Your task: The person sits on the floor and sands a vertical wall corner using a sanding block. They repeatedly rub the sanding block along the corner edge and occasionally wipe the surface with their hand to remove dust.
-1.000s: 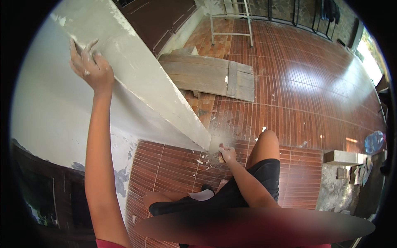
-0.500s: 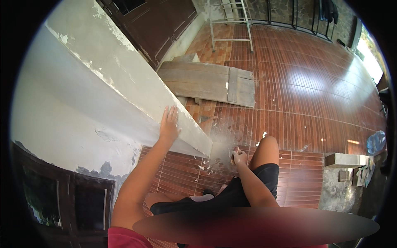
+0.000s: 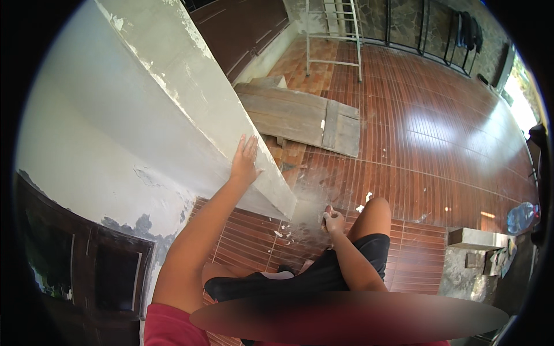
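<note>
My left hand (image 3: 244,162) rests flat, fingers spread, on the face of a grey plastered pillar (image 3: 190,104), near its lower corner. My right hand (image 3: 333,221) is curled shut low beside my bent knee (image 3: 376,212), just right of the pillar's base; whether it grips a small thing I cannot tell. White plaster dust and chips (image 3: 300,222) lie on the red tiled floor (image 3: 438,150) around the pillar's foot. My legs in black shorts (image 3: 346,265) are folded below.
A weathered wooden board panel (image 3: 300,118) lies on the floor behind the pillar. A metal ladder (image 3: 334,34) stands at the back. A concrete block (image 3: 476,237) with rubble and a plastic bottle (image 3: 521,216) sit at the right. A dark wooden window frame (image 3: 86,271) is at lower left.
My left hand has come down from high up the pillar to its lower part and lies flat there. My right hand stays low by the knee.
</note>
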### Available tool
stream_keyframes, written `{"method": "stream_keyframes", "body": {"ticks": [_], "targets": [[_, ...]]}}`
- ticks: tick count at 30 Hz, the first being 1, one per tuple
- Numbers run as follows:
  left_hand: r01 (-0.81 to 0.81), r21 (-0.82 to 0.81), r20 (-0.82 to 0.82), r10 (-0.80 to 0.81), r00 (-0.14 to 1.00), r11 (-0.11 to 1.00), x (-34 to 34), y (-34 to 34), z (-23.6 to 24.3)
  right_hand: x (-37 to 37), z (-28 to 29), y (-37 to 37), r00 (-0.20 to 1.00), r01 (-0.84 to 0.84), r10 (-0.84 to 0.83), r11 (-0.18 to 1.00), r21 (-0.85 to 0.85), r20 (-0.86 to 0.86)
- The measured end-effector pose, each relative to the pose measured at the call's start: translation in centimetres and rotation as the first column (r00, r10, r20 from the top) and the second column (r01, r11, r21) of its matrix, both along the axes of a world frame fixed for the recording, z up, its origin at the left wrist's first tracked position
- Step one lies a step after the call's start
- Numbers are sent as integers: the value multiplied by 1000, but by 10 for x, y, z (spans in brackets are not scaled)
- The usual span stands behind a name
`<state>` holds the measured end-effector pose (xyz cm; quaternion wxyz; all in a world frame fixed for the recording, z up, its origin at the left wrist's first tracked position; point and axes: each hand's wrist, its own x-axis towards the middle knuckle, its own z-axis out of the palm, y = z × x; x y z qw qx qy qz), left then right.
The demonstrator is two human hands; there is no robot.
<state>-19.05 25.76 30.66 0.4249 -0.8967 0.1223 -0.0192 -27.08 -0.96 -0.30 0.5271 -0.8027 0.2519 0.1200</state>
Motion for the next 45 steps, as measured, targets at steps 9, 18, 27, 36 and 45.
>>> {"method": "stream_keyframes", "body": {"ticks": [9, 18, 27, 36, 45], "targets": [[79, 264, -65, -64, 996, 961, 37, 0, -3, -36, -18, 33, 1000, -23, 21, 993, 113, 22], [65, 337, -78, -41, 996, 939, 56, 10, -20, -114, 125, 103, 995, 66, -98, 616, 785, -7], [-31, 316, -32, 43, 999, 948, 54, 1, -30, -128, 54, 83, 990, 87, 1, 785, 614, -142], [12, 95, -65, -6, 998, 995, 46, 5, -16, -100, 56, 79, 911, 307, 21, 629, 714, -411], [-47, 76, -192, 61, 979, 996, 20, -6, -20, -100, 64, 85, 939, 283, -35, 643, 711, -342]]}}
